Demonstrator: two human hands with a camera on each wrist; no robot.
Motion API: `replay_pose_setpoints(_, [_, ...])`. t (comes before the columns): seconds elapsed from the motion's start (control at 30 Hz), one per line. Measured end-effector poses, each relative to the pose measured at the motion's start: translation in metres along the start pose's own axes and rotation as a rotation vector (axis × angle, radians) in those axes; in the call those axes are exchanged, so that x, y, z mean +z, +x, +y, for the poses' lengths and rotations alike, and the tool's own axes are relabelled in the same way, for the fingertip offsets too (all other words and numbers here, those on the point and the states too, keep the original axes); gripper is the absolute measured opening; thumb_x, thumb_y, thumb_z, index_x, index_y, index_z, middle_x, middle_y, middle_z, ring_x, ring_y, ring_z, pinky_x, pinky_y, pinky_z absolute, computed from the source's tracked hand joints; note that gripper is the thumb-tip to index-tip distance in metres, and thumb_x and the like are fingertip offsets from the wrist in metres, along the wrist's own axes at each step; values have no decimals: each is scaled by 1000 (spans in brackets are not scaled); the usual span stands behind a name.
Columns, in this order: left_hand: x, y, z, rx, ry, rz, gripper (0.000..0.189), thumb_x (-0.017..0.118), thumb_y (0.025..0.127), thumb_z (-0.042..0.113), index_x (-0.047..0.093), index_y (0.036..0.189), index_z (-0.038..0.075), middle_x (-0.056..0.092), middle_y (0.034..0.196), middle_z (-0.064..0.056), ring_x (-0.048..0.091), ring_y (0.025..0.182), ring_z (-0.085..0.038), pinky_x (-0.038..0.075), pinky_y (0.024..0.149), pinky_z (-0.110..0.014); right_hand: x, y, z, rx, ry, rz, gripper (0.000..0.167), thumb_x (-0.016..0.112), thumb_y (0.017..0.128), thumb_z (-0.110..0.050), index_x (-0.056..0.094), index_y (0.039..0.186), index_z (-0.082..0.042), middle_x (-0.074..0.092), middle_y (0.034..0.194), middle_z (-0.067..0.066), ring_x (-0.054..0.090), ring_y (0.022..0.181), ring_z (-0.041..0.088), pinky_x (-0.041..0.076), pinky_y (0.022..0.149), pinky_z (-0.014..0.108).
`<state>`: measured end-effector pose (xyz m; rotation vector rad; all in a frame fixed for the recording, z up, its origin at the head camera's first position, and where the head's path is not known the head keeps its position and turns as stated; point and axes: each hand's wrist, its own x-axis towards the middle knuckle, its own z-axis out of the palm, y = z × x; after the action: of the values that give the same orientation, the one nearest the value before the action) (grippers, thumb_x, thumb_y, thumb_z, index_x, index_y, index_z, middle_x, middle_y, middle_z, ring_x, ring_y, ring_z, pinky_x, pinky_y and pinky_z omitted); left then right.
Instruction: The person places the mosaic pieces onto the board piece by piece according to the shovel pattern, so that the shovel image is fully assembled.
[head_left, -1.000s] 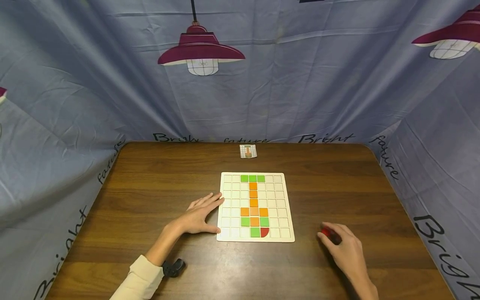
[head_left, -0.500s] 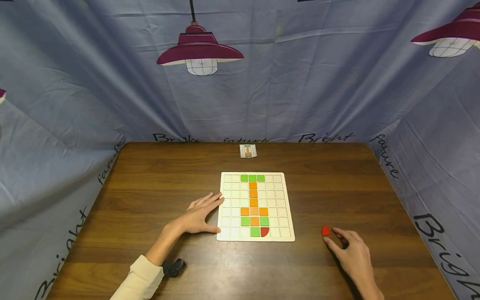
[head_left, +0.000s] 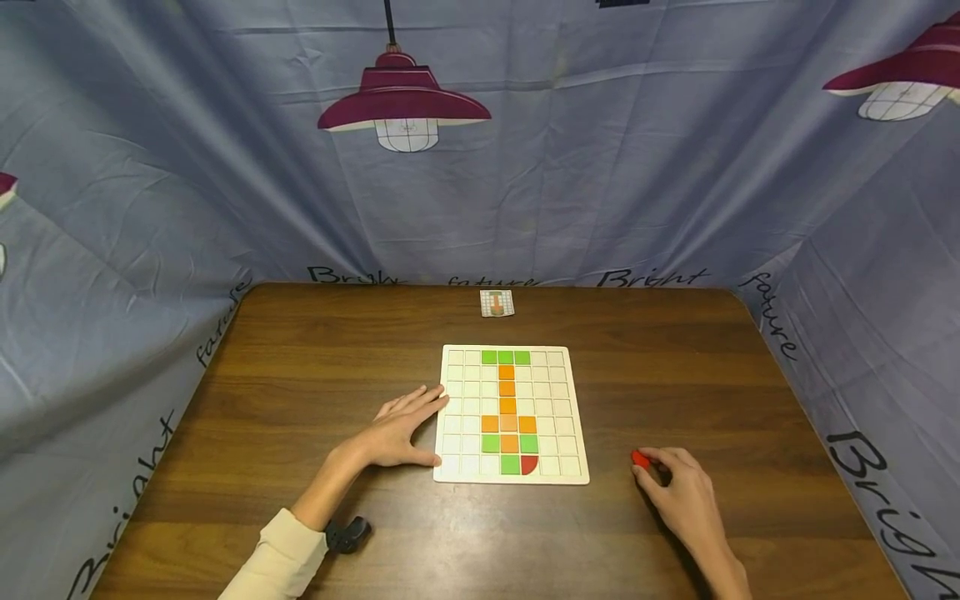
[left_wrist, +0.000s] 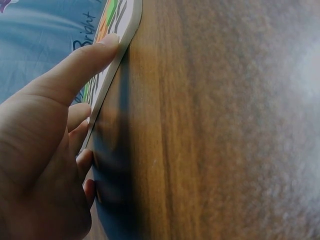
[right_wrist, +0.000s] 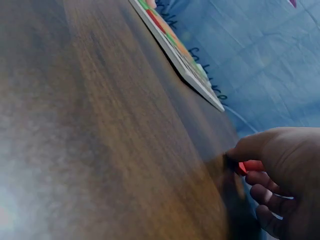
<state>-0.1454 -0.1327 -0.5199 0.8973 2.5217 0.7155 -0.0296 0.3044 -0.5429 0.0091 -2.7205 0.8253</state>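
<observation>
A square white grid board lies on the table, carrying green and orange square tiles and one red quarter-round tile at the lower end of the pattern. My left hand rests at the board's left edge, thumb and fingers spread; in the left wrist view the thumb touches the rim. Right of the board, my right hand pinches a small red tile between thumb and fingertips, at or just above the table. The right wrist view shows only a sliver of that red tile behind the thumb.
A small card printed with a similar pattern lies behind the board, near the back edge of the wooden table. A blue-grey curtain encloses the back and sides. A black strap device sits at the left wrist.
The right hand let go of the red tile half a second ago and drew back, then took hold of it again; hand and tile are now slightly further left. The left hand stays put.
</observation>
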Motion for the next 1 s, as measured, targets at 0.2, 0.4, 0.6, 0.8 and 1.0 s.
replay_pose_setpoints(0.2, [0, -1, -1, -5, -3, -1, 95, 77, 83, 46, 29, 159, 15, 20, 165, -6, 11, 150, -33, 14, 111, -64, 9, 10, -8, -109, 36, 10, 29, 85, 74, 0, 75, 101, 3, 68, 98, 15, 63, 92, 38, 51, 77, 56])
replay_pose_setpoints(0.4, [0, 0, 0, -12, -8, -3, 95, 77, 83, 47, 28, 159, 16, 19, 165, -3, 10, 151, -32, 13, 112, -63, 23, 22, -33, -205, 75, -27, 31, 87, 73, -2, 77, 101, 0, 69, 98, 8, 64, 92, 29, 54, 76, 49])
replay_pose_setpoints(0.6, [0, 1, -1, -7, -3, -1, 95, 77, 83, 47, 29, 159, 16, 20, 165, -4, 10, 151, -32, 14, 111, -64, 39, 30, -68, -275, 119, -86, 28, 88, 73, -6, 79, 100, -6, 67, 97, -3, 59, 89, 16, 53, 72, 37])
replay_pose_setpoints(0.8, [0, 0, -2, -7, -7, 0, 95, 77, 83, 47, 29, 159, 15, 19, 165, -4, 10, 151, -31, 14, 111, -64, 58, 33, -101, -356, 173, -157, 23, 87, 75, -13, 80, 97, -12, 66, 96, -10, 55, 88, 8, 50, 71, 28])
replay_pose_setpoints(1.0, [0, 0, -1, -3, -12, -1, 95, 76, 83, 46, 29, 159, 15, 20, 165, -4, 10, 151, -32, 14, 111, -64, 78, 32, -119, -412, 166, -192, 23, 88, 74, -11, 80, 96, -11, 66, 93, -7, 49, 80, 7, 45, 63, 22])
